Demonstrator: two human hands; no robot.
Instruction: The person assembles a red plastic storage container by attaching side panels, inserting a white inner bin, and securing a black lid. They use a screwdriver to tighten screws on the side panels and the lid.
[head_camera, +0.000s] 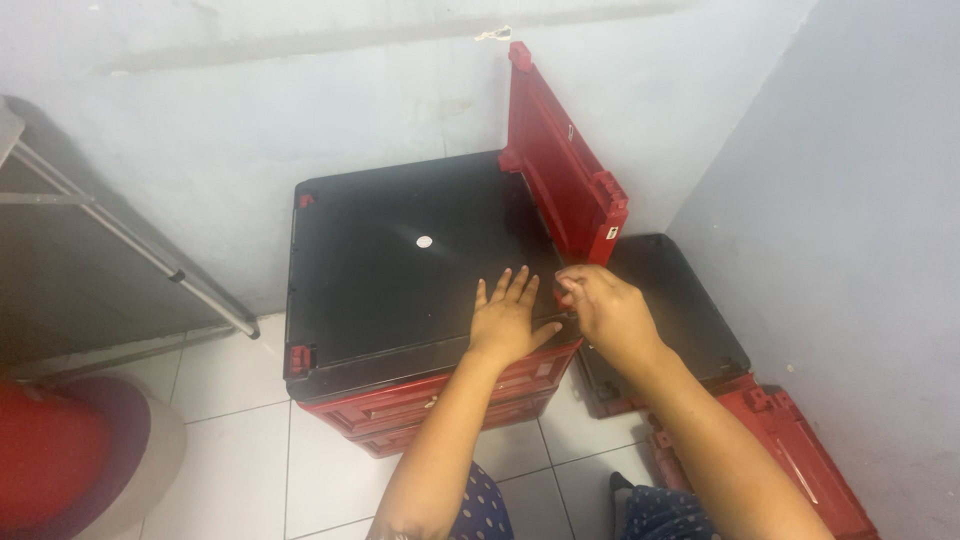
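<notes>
A stack of folded red crates with a black top panel stands on the tiled floor against the wall. My left hand lies flat on the black panel near its front right corner, fingers spread. My right hand pinches the lower edge of a red side panel, which stands upright at the stack's right edge. A small white dot marks the middle of the black panel.
A second black panel on a red frame lies on the floor to the right, with another red panel in front of it. A metal frame leans at left. A red and grey round object sits bottom left. Walls close in behind and right.
</notes>
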